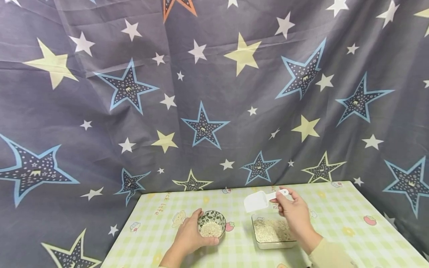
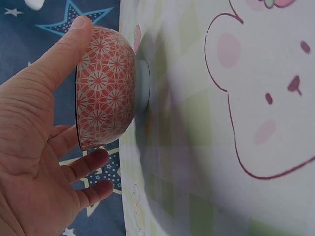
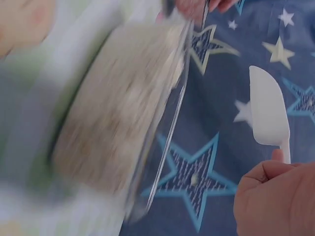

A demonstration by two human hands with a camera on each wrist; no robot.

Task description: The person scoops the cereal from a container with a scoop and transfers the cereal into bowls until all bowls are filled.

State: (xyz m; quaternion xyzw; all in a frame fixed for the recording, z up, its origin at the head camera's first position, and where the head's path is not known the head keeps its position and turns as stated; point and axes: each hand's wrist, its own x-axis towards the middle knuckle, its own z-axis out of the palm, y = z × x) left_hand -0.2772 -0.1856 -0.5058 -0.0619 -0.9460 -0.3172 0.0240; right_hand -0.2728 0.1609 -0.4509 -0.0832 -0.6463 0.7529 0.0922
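A small bowl (image 1: 212, 224) with a dark leafy pattern inside holds pale oat-like flakes; its outside (image 2: 106, 88) is red with white flowers. My left hand (image 1: 192, 232) holds it at the rim, thumb on the near side and fingers round the far side. In the left wrist view its foot stands at the tablecloth. My right hand (image 1: 295, 212) pinches the handle of a white plastic scoop (image 1: 256, 201). The scoop is raised above and left of a clear rectangular container (image 1: 276, 245) filled with similar flakes (image 3: 118, 98). Whether the scoop carries anything I cannot tell.
Both vessels stand on a table covered with a green-and-white checked cloth (image 1: 348, 212) printed with cartoon figures. Behind the table's far edge hangs a dark curtain (image 1: 214, 93) with stars. The container lies to the right of the bowl, with a strip of cloth between them.
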